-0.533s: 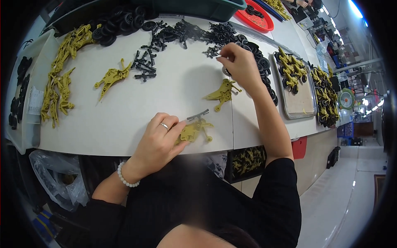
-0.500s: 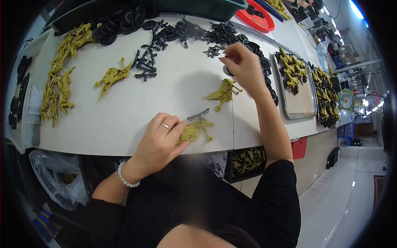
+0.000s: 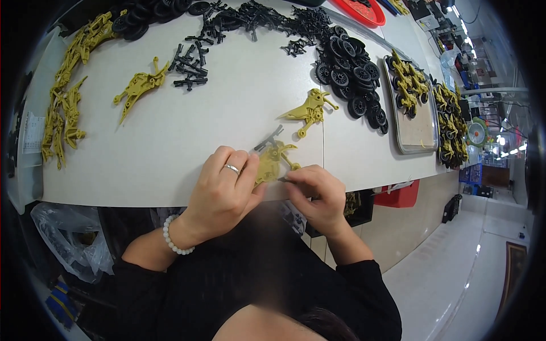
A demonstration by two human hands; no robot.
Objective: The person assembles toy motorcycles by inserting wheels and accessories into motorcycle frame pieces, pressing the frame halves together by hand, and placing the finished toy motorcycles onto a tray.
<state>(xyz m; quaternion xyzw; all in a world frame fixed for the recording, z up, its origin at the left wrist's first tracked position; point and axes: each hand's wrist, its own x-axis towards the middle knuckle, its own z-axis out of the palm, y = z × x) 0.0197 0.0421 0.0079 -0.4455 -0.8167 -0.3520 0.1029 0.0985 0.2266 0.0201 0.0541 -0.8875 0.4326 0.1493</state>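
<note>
My left hand point(image 3: 219, 184), wearing a ring and a bead bracelet, is closed on a yellow plastic toy bike frame point(image 3: 269, 163) near the table's front edge. A dark handlebar-like bar point(image 3: 269, 138) sticks out at the frame's top. My right hand point(image 3: 319, 199) pinches a small dark part point(image 3: 284, 179) at the frame's lower right; its shape is mostly hidden by the fingers. Just beyond lies another yellow frame point(image 3: 310, 110). A third yellow frame point(image 3: 141, 88) rests farther left, beside several black bar-shaped parts point(image 3: 190, 71).
Black spoked wheels point(image 3: 357, 77) are heaped at the right, with small black parts point(image 3: 307, 25) behind. A tray point(image 3: 418, 149) holds yellow frames with wheels; more assemblies point(image 3: 452, 128) stand past it. Yellow frames point(image 3: 71, 108) pile up at left by a white bin point(image 3: 28, 170).
My right hand has come back from beside the small black parts and wheels to the held frame, bringing a small dark part. My left hand still holds the frame in nearly the same place.
</note>
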